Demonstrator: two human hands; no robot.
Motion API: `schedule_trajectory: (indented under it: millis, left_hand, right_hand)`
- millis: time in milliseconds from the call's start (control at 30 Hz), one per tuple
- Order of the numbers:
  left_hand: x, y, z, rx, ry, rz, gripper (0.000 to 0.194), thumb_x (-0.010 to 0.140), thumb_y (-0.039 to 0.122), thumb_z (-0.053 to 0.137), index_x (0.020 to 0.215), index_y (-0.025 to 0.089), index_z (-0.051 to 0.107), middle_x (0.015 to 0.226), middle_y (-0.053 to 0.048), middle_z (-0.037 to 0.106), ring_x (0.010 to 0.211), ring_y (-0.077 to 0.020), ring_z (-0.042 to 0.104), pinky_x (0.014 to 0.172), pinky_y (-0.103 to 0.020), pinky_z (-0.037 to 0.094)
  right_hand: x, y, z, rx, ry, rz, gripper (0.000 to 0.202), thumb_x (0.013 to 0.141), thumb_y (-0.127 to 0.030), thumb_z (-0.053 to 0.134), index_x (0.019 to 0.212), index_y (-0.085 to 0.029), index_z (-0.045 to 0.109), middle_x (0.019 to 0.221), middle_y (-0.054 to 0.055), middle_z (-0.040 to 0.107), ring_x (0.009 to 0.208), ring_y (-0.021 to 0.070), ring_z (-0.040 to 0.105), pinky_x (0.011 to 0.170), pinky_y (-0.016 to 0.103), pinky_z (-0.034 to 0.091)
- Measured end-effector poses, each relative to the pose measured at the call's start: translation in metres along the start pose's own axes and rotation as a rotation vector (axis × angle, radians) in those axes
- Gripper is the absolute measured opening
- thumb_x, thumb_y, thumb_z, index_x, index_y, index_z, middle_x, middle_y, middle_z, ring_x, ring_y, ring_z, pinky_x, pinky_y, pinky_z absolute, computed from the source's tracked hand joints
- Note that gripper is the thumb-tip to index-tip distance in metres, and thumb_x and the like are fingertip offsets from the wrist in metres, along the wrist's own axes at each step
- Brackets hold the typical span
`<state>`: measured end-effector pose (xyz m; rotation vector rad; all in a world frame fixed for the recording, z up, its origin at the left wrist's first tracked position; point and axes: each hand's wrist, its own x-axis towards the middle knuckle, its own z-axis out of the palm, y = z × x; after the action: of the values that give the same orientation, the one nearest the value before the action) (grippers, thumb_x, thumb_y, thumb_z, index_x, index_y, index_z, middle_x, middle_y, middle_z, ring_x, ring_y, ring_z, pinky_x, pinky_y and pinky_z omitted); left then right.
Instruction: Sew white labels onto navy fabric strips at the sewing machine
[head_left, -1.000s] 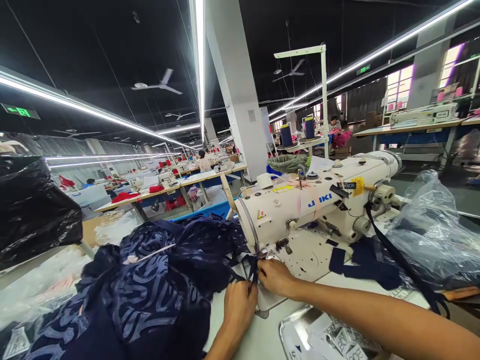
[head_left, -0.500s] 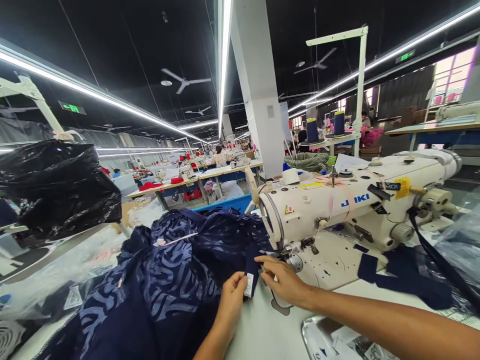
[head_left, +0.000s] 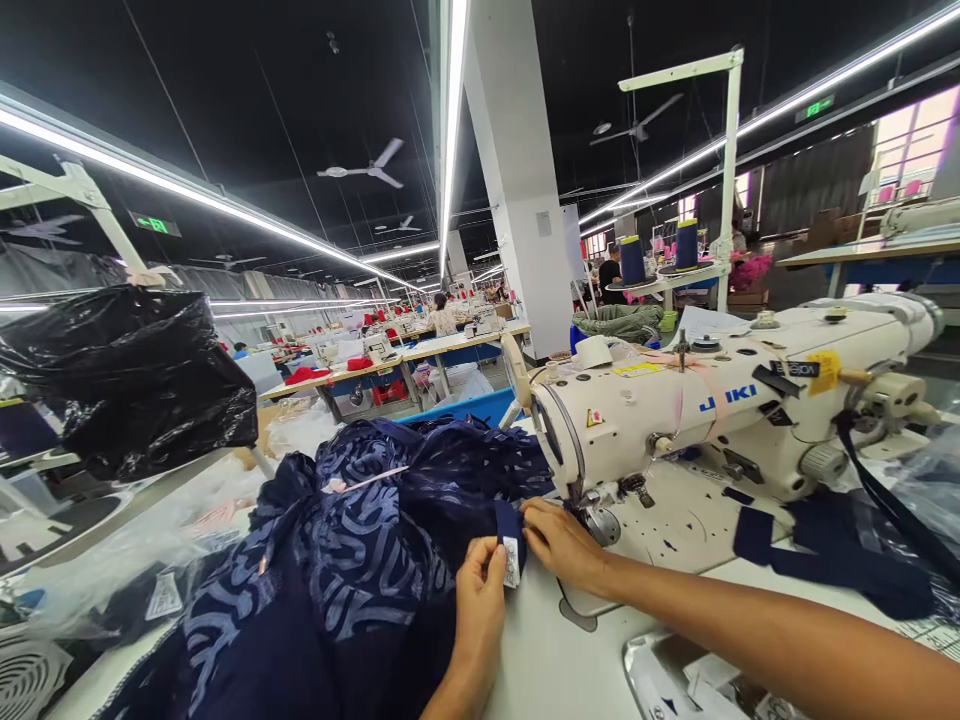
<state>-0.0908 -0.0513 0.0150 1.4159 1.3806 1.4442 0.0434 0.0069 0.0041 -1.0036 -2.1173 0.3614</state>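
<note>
My left hand [head_left: 480,590] pinches a narrow navy fabric band [head_left: 510,522] between thumb and bent fingers. A small white printed label [head_left: 511,562] lies against the band beside my thumb. From the other side, my right hand [head_left: 564,545] has its fingers drawn together at the band's edge, just left of the sewing machine's needle area; the fingertips are partly hidden. The band runs into a large heap of navy patterned garments [head_left: 367,540] on the left. The white sewing machine [head_left: 645,400] stands close behind my right hand.
A metal tray [head_left: 637,670] with white labels sits at the front right. Navy fabric strips [head_left: 840,550] lie on the machine table's right side. A black plastic bag [head_left: 142,380] hangs at left. Thread cones [head_left: 686,246] stand behind the machine; people work farther back.
My right hand's fingers, stretched out before, have drawn in to the band's edge. My left hand still holds the band near the label. The whole view has shifted slightly.
</note>
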Motion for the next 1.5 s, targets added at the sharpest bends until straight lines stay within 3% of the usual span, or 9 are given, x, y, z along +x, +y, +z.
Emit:
schedule_trajectory:
  millis: [367, 533, 700, 833, 933, 1067, 1233, 1333, 1500]
  left_hand:
    - [-0.002, 0.014, 0.001, -0.240, -0.105, -0.079, 0.029, 0.067, 0.047, 0.057, 0.069, 0.018, 0.058, 0.066, 0.000, 0.057, 0.061, -0.0137, 0.049, 0.060, -0.023, 0.038]
    - [-0.010, 0.012, 0.009, -0.117, -0.322, -0.054, 0.024, 0.065, 0.039, 0.059, 0.058, 0.019, 0.049, 0.052, 0.005, 0.044, 0.049, -0.0102, 0.039, 0.051, -0.022, 0.033]
    - [-0.021, 0.014, 0.019, 0.409, -0.528, 0.438, 0.012, 0.075, 0.020, 0.050, 0.065, 0.018, 0.055, 0.060, 0.001, 0.053, 0.059, -0.0131, 0.047, 0.058, -0.025, 0.034]
    - [-0.018, 0.009, 0.022, 0.801, -0.493, 1.092, 0.024, 0.084, 0.009, 0.036, 0.079, 0.017, 0.058, 0.067, -0.003, 0.058, 0.060, -0.0139, 0.049, 0.059, -0.029, 0.034]
    - [-0.017, 0.004, 0.023, 0.965, -0.501, 1.305, 0.030, 0.087, 0.006, 0.030, 0.077, 0.015, 0.057, 0.068, -0.004, 0.057, 0.058, -0.0142, 0.048, 0.057, -0.029, 0.036]
    - [-0.021, 0.003, 0.018, 1.026, -0.527, 1.257, 0.032, 0.088, 0.006, 0.027, 0.079, 0.014, 0.056, 0.074, -0.006, 0.059, 0.062, -0.0138, 0.051, 0.056, -0.027, 0.039]
    - [-0.027, 0.003, 0.004, 1.023, -0.478, 1.179, 0.033, 0.089, 0.010, 0.026, 0.081, 0.015, 0.057, 0.081, -0.007, 0.062, 0.067, -0.0155, 0.054, 0.058, -0.029, 0.043]
    - [-0.029, 0.001, -0.001, 1.016, -0.458, 1.142, 0.032, 0.088, 0.009, 0.026, 0.091, 0.015, 0.058, 0.089, -0.008, 0.063, 0.074, -0.0168, 0.055, 0.062, -0.030, 0.045]
    - [-0.033, -0.002, -0.001, 1.043, -0.482, 1.053, 0.030, 0.086, 0.009, 0.031, 0.099, 0.017, 0.057, 0.092, -0.008, 0.061, 0.076, -0.0182, 0.054, 0.062, -0.031, 0.045]
  right_hand:
    - [-0.047, -0.004, -0.040, 0.095, -0.122, -0.074, 0.015, 0.077, -0.010, 0.040, 0.065, -0.018, 0.046, 0.091, 0.005, 0.058, 0.080, 0.0157, 0.056, 0.070, 0.027, 0.043]
    - [-0.070, 0.010, -0.069, 0.143, -0.147, 0.053, 0.013, 0.076, -0.015, 0.039, 0.072, -0.017, 0.051, 0.074, 0.002, 0.057, 0.068, 0.0152, 0.053, 0.063, 0.026, 0.041]
    - [-0.088, 0.031, -0.095, 0.208, -0.104, 0.242, 0.020, 0.079, -0.026, 0.039, 0.063, -0.017, 0.046, 0.065, 0.002, 0.054, 0.064, 0.0149, 0.050, 0.058, 0.025, 0.039]
    - [-0.093, 0.035, -0.107, 0.263, -0.056, 0.317, 0.026, 0.082, -0.034, 0.038, 0.065, -0.017, 0.047, 0.069, 0.002, 0.055, 0.069, 0.0159, 0.053, 0.061, 0.026, 0.040]
    - [-0.092, 0.031, -0.106, 0.331, -0.040, 0.339, 0.028, 0.082, -0.038, 0.039, 0.064, -0.018, 0.042, 0.067, 0.001, 0.053, 0.064, 0.0149, 0.054, 0.056, 0.025, 0.041]
    - [-0.087, 0.025, -0.094, 0.427, -0.171, 0.333, 0.026, 0.083, -0.033, 0.040, 0.063, -0.020, 0.032, 0.052, -0.005, 0.045, 0.041, 0.0088, 0.044, 0.043, 0.020, 0.034]
    - [-0.072, 0.016, -0.079, 0.283, -0.291, 0.173, 0.020, 0.080, -0.018, 0.043, 0.060, -0.017, 0.040, 0.052, -0.005, 0.042, 0.050, 0.0087, 0.039, 0.049, 0.020, 0.030]
    - [-0.061, 0.011, -0.069, 0.219, -0.357, 0.106, 0.012, 0.077, -0.014, 0.044, 0.079, -0.016, 0.056, 0.054, -0.005, 0.042, 0.052, 0.0097, 0.039, 0.053, 0.021, 0.031]
    - [-0.051, 0.009, -0.056, 0.221, -0.453, 0.096, 0.033, 0.074, -0.008, 0.044, 0.104, -0.014, 0.057, 0.049, -0.007, 0.042, 0.047, 0.0092, 0.037, 0.053, 0.020, 0.032]
